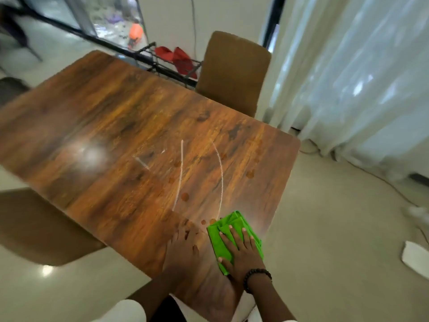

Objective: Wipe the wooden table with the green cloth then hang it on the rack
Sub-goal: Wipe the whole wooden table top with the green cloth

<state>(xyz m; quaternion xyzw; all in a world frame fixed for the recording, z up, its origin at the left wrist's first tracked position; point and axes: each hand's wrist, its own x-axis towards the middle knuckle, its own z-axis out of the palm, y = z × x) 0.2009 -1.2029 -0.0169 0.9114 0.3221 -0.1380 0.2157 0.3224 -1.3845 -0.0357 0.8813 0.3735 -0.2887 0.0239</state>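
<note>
The wooden table (120, 126) fills the middle of the view, with white streaks and small brown spots near its right end. A folded green cloth (233, 223) lies on the near right corner of the table. My right hand (241, 252) presses flat on the cloth with straight, spread fingers. My left hand (182, 247) rests flat on the bare tabletop just left of the cloth. A black wire rack (162, 66) stands beyond the table's far edge, with red cloths (178, 58) hung on it.
A brown chair (234, 70) stands at the table's far right side, another chair (39, 226) at the near left. White curtains (359, 77) hang on the right. A cable and white objects (415, 256) lie on the pale floor at right.
</note>
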